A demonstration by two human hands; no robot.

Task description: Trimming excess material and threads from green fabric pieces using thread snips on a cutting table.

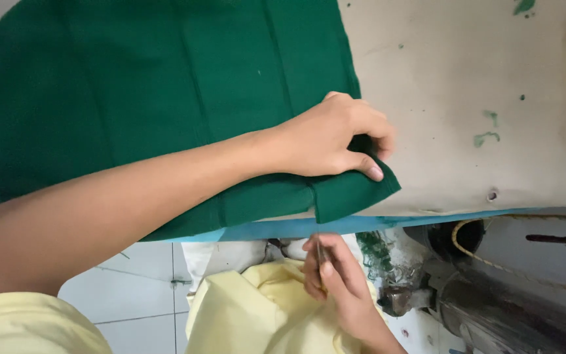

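Note:
My left hand (pixel 332 134) reaches across from the left and pinches the folded corner of a dark green cloth (pixel 165 85) at the table's edge, thumb on top of the fold. The cloth covers most of the left of the worn beige table (pixel 479 78). My right hand (pixel 335 278) is below the table edge, closed on a thin dark metal tool (pixel 320 259), which it holds against the pale yellow fabric (pixel 263 314) in my lap.
The table has a light blue front edge (pixel 309 226) and green stains at the right. Under it at the lower right sit dark, dusty machine parts (pixel 492 308) with a cord (pixel 492 262). White floor tiles (pixel 132 295) show at the lower left.

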